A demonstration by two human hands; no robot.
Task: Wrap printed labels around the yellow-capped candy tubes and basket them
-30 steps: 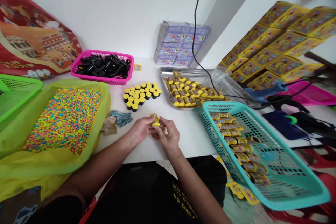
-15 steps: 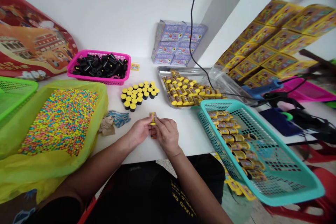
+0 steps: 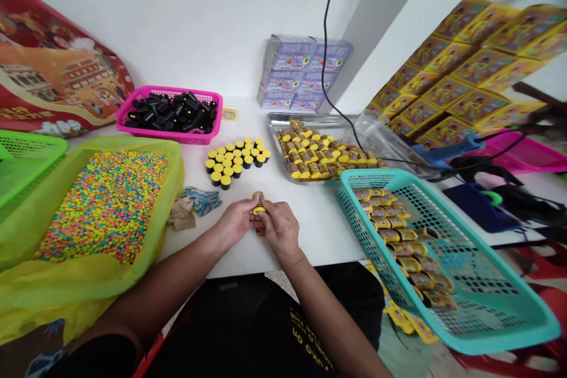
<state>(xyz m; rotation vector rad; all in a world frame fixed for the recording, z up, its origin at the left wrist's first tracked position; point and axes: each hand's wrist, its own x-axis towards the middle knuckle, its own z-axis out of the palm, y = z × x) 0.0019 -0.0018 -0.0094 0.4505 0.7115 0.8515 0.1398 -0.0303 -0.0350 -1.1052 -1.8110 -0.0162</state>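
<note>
Left hand (image 3: 234,221) and right hand (image 3: 281,230) meet over the white surface (image 3: 319,230), fingers (image 3: 270,208) pressed together, pinching a small yellow tube (image 3: 259,204) just in front of yellow-capped black tubes (image 3: 234,162), with a teal basket (image 3: 514,341) to the right.

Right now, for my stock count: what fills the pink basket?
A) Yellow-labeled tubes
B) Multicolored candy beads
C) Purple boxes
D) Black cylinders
D. The pink mesh basket holds a heap of black cylinders, some showing small yellow dots on their ends.
</note>
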